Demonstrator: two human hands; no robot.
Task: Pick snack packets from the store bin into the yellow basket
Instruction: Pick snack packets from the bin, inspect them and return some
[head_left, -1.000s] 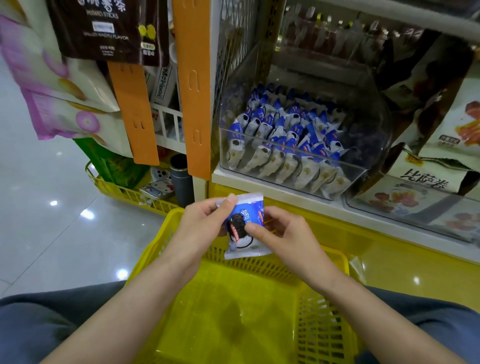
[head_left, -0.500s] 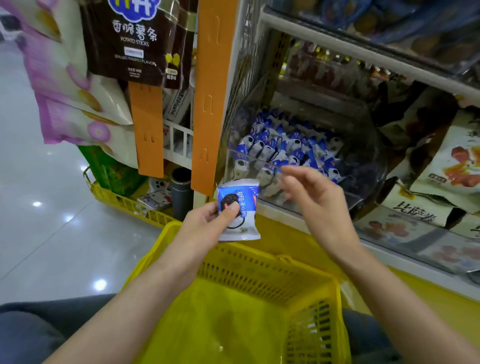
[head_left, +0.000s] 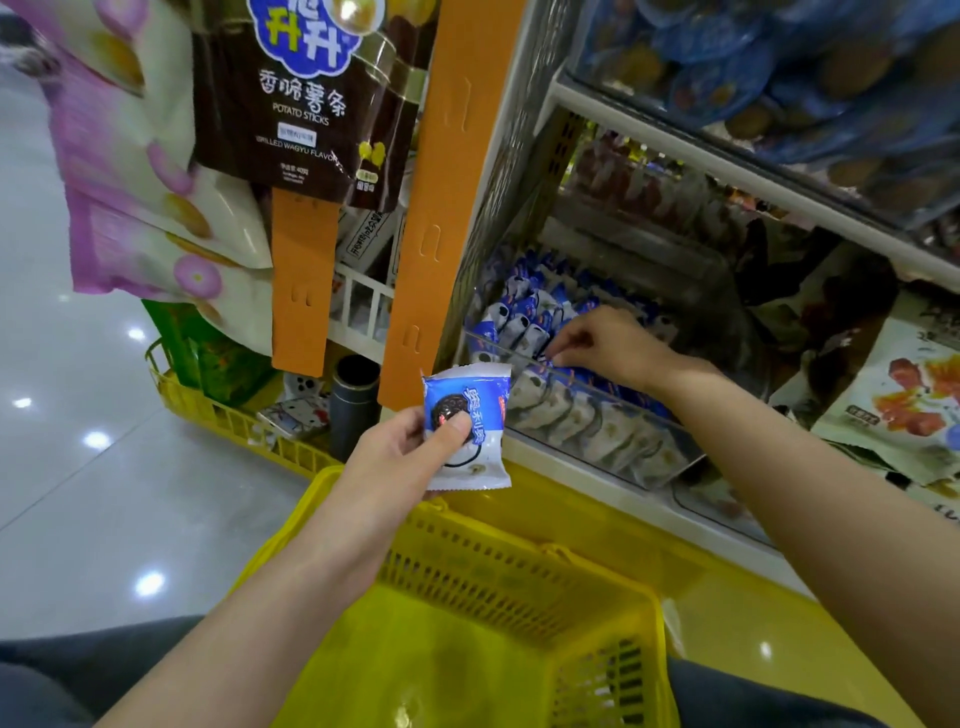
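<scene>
Shelf unit (head_left: 727, 176) occupying the 12-to-3-o'clock sector, stocked with bagged snacks. Yellow basket (head_left: 493, 566) at 6 o'clock, resting between the person's knees, with its far wall just below the shelf's yellow base; no packet can be made out inside it. Pink-and-cream bags (head_left: 135, 171) hang at 10 o'clock, beside a brown potato-stick bag (head_left: 301, 98) at 11 o'clock. Orange strip (head_left: 441, 197), upright, runs from 12 o'clock down to the centre along the shelf's left edge. Clear store bin (head_left: 504, 347) sits on the lower shelf, just off centre toward 2 o'clock, and holds rows of blue-and-white snack packets (head_left: 535, 312) standing on edge. Second yellow basket (head_left: 208, 410) stands on the floor at 9 o'clock, with a dark cylinder (head_left: 355, 405) near it. Right hand (head_left: 613, 343) reaches over the bin's front wall, fingers curled downward, thumb and forefinger pinching the top edge of a front-row packet (head_left: 543, 375). Left hand (head_left: 405, 457), just below centre toward 7 o'clock, pinches the held packet (head_left: 467, 415) between thumb and fingers. This packet is upright, above the basket's far rim and in front of the bin, outside both.
</scene>
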